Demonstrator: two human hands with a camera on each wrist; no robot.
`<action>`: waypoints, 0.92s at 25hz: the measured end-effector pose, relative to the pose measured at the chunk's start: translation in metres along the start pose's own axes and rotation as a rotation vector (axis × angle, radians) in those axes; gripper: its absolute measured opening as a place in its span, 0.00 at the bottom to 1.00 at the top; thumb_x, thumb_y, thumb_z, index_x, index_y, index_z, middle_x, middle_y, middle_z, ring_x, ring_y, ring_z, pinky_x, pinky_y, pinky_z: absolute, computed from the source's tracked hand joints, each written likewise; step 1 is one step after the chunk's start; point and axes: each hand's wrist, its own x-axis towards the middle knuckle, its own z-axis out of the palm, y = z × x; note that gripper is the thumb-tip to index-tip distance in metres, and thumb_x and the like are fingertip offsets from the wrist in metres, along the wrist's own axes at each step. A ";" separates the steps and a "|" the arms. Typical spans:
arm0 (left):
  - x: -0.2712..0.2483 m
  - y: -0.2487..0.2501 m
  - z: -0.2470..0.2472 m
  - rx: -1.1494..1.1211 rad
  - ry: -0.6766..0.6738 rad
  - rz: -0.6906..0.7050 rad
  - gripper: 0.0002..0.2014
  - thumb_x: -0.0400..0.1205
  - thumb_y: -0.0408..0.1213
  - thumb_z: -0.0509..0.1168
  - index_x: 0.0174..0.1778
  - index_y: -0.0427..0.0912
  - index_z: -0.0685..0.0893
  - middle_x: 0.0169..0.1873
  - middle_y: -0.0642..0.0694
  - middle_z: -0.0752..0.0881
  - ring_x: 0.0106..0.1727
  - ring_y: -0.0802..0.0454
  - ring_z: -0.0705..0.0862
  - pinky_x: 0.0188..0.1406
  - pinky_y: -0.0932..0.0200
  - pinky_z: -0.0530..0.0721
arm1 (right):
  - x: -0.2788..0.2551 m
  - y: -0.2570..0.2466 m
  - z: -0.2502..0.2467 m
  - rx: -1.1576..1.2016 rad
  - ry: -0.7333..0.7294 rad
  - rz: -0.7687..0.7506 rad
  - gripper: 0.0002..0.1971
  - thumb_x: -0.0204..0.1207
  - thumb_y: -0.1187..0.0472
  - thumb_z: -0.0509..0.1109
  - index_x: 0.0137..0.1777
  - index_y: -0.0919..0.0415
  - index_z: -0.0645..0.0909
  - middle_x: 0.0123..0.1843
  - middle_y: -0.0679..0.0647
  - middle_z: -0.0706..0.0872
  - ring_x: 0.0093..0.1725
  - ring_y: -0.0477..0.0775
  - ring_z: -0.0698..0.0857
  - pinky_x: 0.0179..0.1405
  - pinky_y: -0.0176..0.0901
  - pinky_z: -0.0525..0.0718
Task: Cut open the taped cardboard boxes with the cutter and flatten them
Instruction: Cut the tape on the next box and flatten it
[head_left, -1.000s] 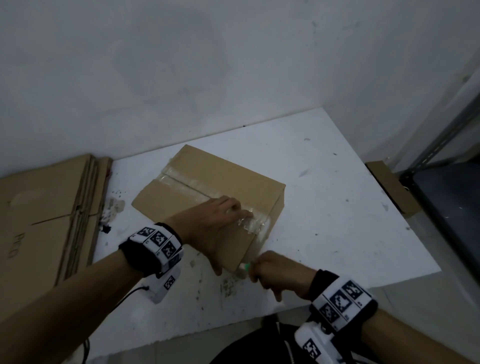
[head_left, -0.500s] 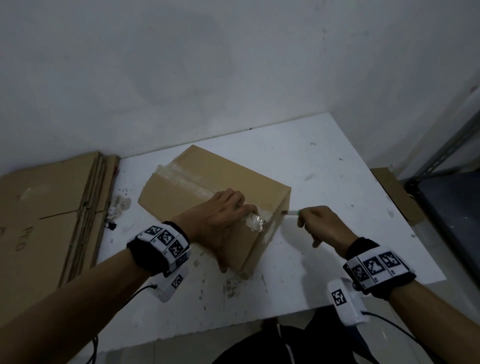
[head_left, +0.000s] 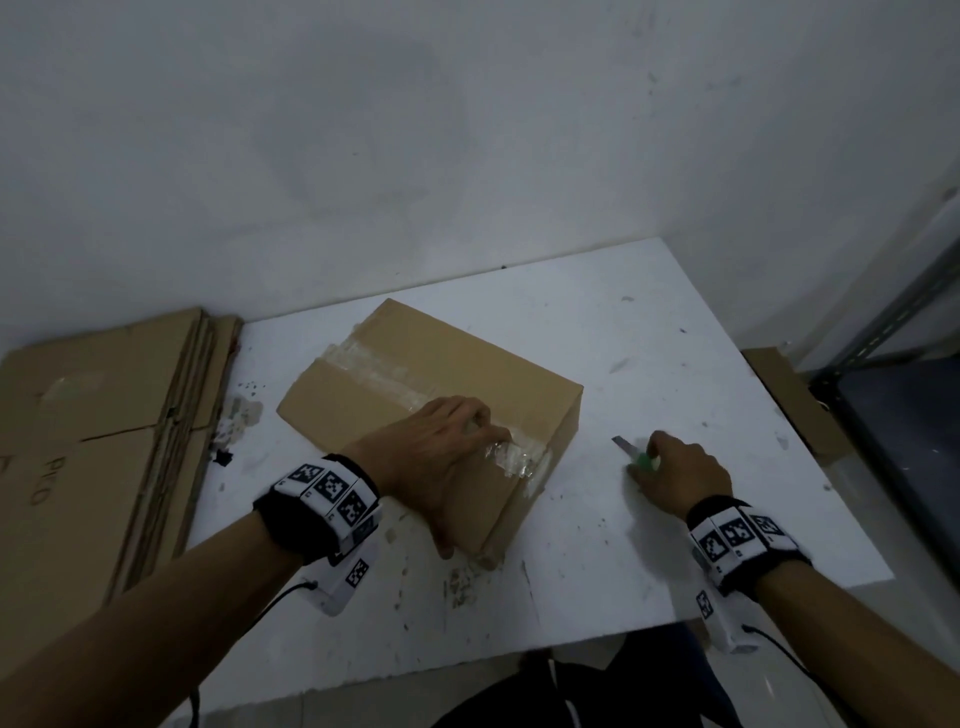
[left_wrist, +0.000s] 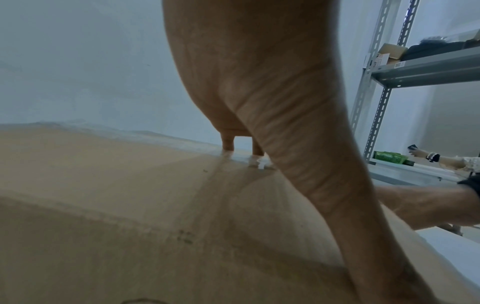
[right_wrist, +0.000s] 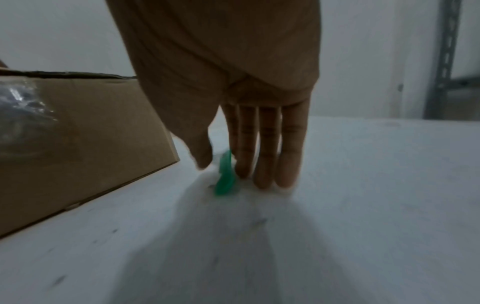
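A brown cardboard box (head_left: 441, 364) lies on the white table (head_left: 649, 338), with clear tape (head_left: 374, 366) along its top seam and crumpled at the near end. My left hand (head_left: 447, 457) presses on the box top, fingertips on the tape and thumb down the near side. In the left wrist view the fingertips (left_wrist: 228, 146) touch the tape on the box (left_wrist: 103, 185). To the right of the box, my right hand (head_left: 675, 467) is down on the table and pinches the green cutter (head_left: 641, 460). Its blade (head_left: 621, 442) points away from me. The right wrist view shows the cutter (right_wrist: 225, 174) between thumb and index finger, beside the box (right_wrist: 91, 133).
A stack of flattened cardboard (head_left: 104, 415) lies left of the table. A cardboard piece (head_left: 789, 400) leans at the table's right edge, beside a metal shelf (head_left: 909, 415). Another person's hand (left_wrist: 441, 160) and a green basket (left_wrist: 389, 157) show far right.
My right hand has carried the cutter from the box's near corner, past its right end, down onto the table right of the box. The left hand has stayed on the box.
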 end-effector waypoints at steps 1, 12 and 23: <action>0.001 0.001 -0.002 -0.008 -0.029 -0.017 0.67 0.49 0.75 0.79 0.83 0.54 0.61 0.73 0.45 0.64 0.73 0.46 0.63 0.76 0.50 0.62 | 0.000 -0.002 -0.004 -0.123 -0.034 -0.009 0.20 0.81 0.41 0.67 0.61 0.57 0.74 0.59 0.60 0.83 0.55 0.62 0.83 0.50 0.48 0.80; -0.005 0.009 -0.004 -0.006 -0.129 -0.124 0.69 0.53 0.65 0.84 0.85 0.57 0.50 0.82 0.45 0.57 0.82 0.44 0.58 0.85 0.36 0.40 | -0.013 -0.119 -0.056 0.041 0.001 -0.703 0.35 0.74 0.42 0.74 0.80 0.48 0.68 0.83 0.58 0.65 0.81 0.59 0.65 0.77 0.59 0.71; -0.120 0.009 0.003 -0.342 0.731 -0.244 0.29 0.73 0.72 0.67 0.45 0.47 0.86 0.42 0.52 0.85 0.47 0.54 0.82 0.69 0.52 0.72 | -0.031 -0.154 -0.024 -0.384 0.075 -0.568 0.49 0.59 0.20 0.67 0.70 0.55 0.64 0.69 0.58 0.72 0.68 0.63 0.73 0.62 0.65 0.76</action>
